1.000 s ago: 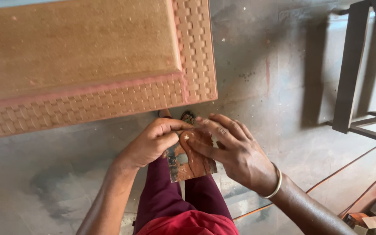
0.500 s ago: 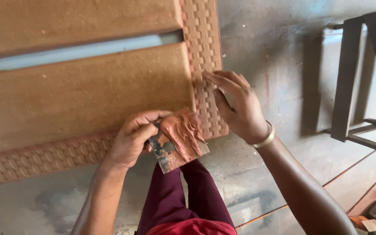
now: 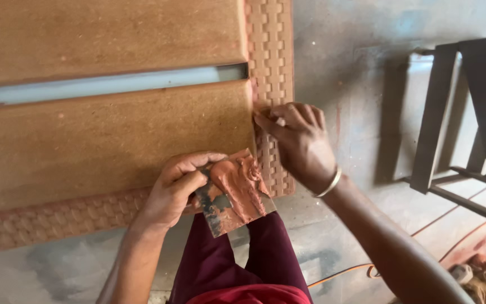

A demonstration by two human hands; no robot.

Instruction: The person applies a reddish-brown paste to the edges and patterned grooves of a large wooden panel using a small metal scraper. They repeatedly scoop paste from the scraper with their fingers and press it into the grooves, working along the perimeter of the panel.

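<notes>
The wooden door panel lay flat before me on the grey concrete floor, its two plain brown boards parted by a pale blue-grey strip and framed by a carved basket-weave border. To my right stood a dark metal frame, well apart from the panel, and an orange cable ran across the floor near my maroon trousers. My left hand was clenched around a flat scraper plate heaped with reddish-brown filler paste, holding it over the panel's lower right corner, just above my knees. My right hand, a metal bangle at its wrist, pressed its fingertips into the border where it met the lower board; it was pinched, and something small and pale showed at the fingers, though I could not tell what. As I judged it, the border looked reddish along the bottom and right edges, so much filling seemed done, while the paste on the plate suggested more was left
</notes>
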